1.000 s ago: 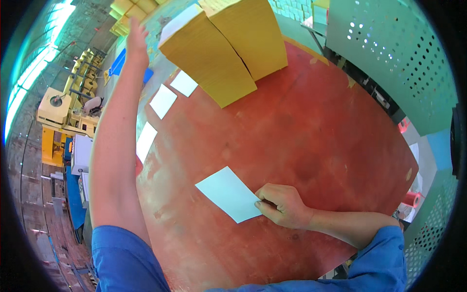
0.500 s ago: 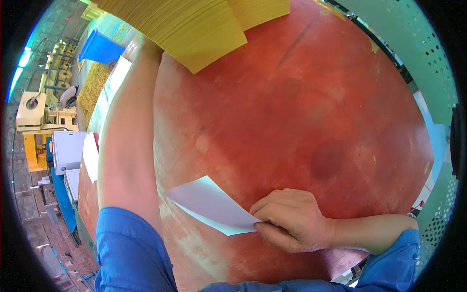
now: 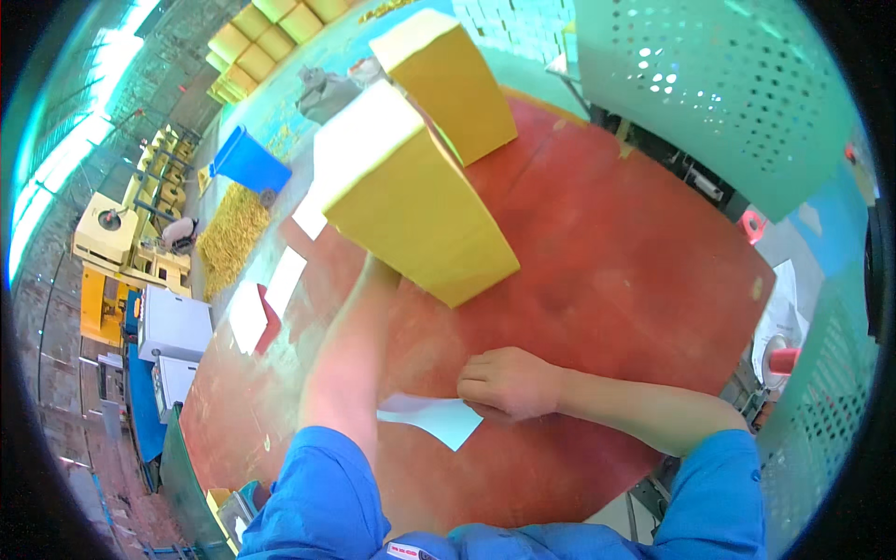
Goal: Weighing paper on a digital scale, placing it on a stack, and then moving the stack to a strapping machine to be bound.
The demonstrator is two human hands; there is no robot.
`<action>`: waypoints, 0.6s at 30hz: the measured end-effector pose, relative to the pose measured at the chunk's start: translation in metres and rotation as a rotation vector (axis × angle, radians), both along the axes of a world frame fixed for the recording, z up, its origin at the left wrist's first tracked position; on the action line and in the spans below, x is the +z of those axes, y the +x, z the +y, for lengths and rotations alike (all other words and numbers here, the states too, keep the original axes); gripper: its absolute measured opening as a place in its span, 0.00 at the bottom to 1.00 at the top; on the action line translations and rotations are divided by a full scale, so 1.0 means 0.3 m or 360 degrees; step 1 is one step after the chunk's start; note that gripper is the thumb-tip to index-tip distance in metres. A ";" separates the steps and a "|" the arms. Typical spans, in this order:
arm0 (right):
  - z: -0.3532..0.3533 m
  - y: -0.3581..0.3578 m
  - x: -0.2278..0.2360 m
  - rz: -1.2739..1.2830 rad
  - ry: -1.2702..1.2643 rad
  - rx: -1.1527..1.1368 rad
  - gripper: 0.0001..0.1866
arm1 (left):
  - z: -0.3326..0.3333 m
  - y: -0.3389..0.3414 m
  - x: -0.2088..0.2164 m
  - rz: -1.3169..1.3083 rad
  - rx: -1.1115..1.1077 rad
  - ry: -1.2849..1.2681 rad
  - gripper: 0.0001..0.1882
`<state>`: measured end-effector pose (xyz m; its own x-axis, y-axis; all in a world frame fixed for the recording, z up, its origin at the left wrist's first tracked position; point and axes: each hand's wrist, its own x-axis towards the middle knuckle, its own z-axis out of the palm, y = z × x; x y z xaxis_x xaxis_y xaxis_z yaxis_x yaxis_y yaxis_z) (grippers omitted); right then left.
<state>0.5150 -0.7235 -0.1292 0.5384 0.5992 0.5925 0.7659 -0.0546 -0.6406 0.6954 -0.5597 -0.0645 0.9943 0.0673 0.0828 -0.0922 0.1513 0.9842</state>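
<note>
My right hand (image 3: 511, 383) is closed low over the red tabletop (image 3: 597, 308), its fingers on the edge of a curved white sheet of paper (image 3: 443, 420). Beyond it stands a tall stack of yellow paper sheets (image 3: 425, 215) with a pale top. My left forearm (image 3: 350, 350) reaches forward to the near left side of this stack. The left hand's fingers are hidden behind it. Just past the near stack is a second yellow stack (image 3: 462, 98), separated by a narrow gap.
White sheets (image 3: 247, 317) lie along the table's left edge, one over a red piece. A green perforated guard (image 3: 709, 84) rises at the far right. On the floor at left are a blue bin (image 3: 250, 161), yellow shreds (image 3: 233, 238) and machinery (image 3: 112, 224).
The view has lifted, bringing both yellow stacks fully into sight. My left arm still reaches to the near stack. The white paper stays at my right hand, now bent differently.
</note>
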 end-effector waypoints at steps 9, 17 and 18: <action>0.105 -0.498 0.132 0.0353 -0.0452 -0.0380 0.05 | -0.048 -0.527 0.174 0.0002 -0.0158 -0.0029 0.34; -0.084 -1.272 0.102 0.1430 -0.0067 -0.0749 0.12 | -0.069 -0.893 0.133 0.0186 -0.0430 -0.0065 0.32; -0.094 -1.359 0.055 0.1731 0.0462 -0.0841 0.12 | -0.074 -0.940 0.135 0.0199 -0.0474 -0.0077 0.32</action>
